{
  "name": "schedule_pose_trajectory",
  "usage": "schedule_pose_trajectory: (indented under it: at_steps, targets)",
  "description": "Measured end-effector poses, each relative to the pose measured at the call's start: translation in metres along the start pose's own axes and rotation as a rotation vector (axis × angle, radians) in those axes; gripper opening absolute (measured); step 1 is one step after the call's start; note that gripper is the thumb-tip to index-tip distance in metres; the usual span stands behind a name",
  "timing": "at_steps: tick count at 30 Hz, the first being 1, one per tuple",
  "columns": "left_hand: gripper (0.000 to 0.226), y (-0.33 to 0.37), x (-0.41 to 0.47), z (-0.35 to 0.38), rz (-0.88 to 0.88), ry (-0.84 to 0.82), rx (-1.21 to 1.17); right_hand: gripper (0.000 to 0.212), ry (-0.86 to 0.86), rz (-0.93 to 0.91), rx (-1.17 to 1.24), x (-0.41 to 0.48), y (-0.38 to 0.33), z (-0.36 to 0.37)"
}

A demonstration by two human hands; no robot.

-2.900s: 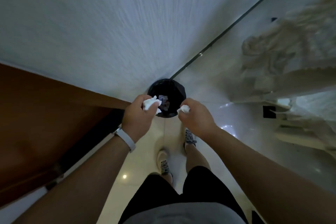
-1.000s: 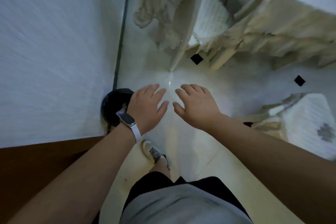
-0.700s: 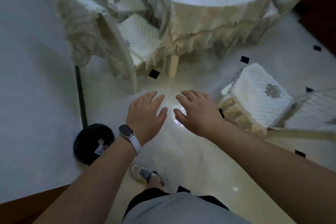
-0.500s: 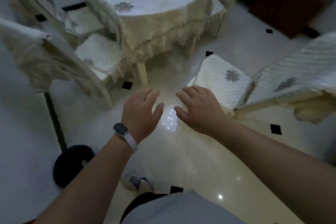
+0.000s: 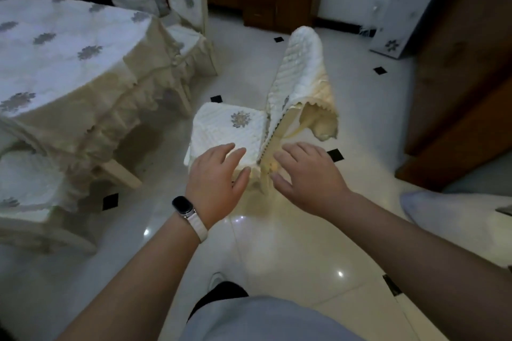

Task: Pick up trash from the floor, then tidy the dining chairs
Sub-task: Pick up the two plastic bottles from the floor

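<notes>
A dining chair (image 5: 235, 130) with a white quilted seat cover and a tall quilted backrest (image 5: 300, 69) stands away from the table, in the middle of the floor. My left hand (image 5: 217, 184) hovers with straight fingers in front of the seat's near edge and holds nothing. My right hand (image 5: 303, 177) is spread open in front of the lower end of the backrest, also empty. The round dining table (image 5: 55, 63) with a cream flowered cloth is at the left. No bin or trash is in view.
Two more covered chairs are pushed under the table, one at the far side (image 5: 185, 22) and one at the near left (image 5: 25, 191). A brown cabinet (image 5: 279, 3) stands at the back, a wooden door or panel (image 5: 465, 72) at the right. The glossy tiled floor (image 5: 277, 243) lies between.
Both hands let go of the white paper trash over the black bin. The view then turned away from the bin toward the table, and the open hands now front the pulled-out chair.
</notes>
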State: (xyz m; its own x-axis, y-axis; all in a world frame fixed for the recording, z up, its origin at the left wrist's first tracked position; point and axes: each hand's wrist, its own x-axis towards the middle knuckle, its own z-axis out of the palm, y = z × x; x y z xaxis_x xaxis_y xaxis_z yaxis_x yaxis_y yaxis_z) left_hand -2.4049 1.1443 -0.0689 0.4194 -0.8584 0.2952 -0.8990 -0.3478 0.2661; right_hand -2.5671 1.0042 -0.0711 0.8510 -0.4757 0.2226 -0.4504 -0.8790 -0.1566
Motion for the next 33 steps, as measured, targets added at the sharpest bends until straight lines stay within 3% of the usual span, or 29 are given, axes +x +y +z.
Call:
schedule_pose_trajectory:
  at_steps: [9,20,27,33]
  targets:
    - [0.043,0.068,0.127,0.061,0.210,-0.076,-0.028,0.045,0.062,0.205,-0.010,0.026,0.129,-0.013]
    - [0.046,0.180,0.353,0.166,0.388,-0.169,-0.182,0.046,-0.090,0.454,-0.164,0.093,0.314,-0.060]
    - [0.051,0.230,0.439,0.202,0.516,-0.207,-0.124,0.050,-0.088,0.501,-0.162,0.141,0.404,-0.069]
    - [0.054,0.248,0.499,0.239,0.485,-0.254,-0.065,0.050,-0.090,0.490,-0.095,0.182,0.480,-0.064]
